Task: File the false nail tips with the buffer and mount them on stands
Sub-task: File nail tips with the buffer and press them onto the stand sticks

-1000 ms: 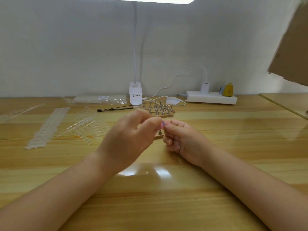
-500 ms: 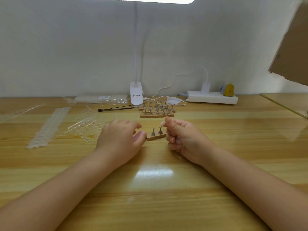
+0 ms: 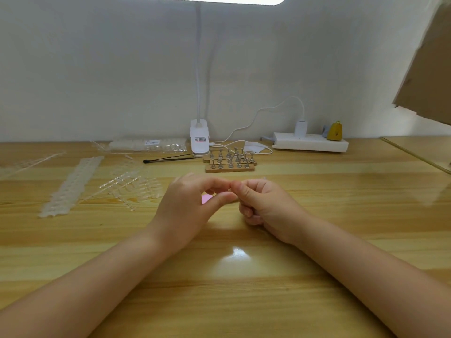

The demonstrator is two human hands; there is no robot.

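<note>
Both hands are meeting fingertip to fingertip before the stands (image 3: 230, 162): left hand (image 3: 188, 206) and right hand (image 3: 263, 206) curled, contents indiscernible; left has risen, uncovering a pink buffer (image 3: 206, 198).

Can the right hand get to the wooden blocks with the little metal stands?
Probably yes. The wooden blocks with stands sit just behind the right hand, with bare table between them. But its fingers are curled, maybe pinching something tiny.

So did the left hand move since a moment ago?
Yes. The left hand has lifted off the table and shifted right, toward the right hand; their fingertips now meet, nearer than the wooden stand block.
</note>
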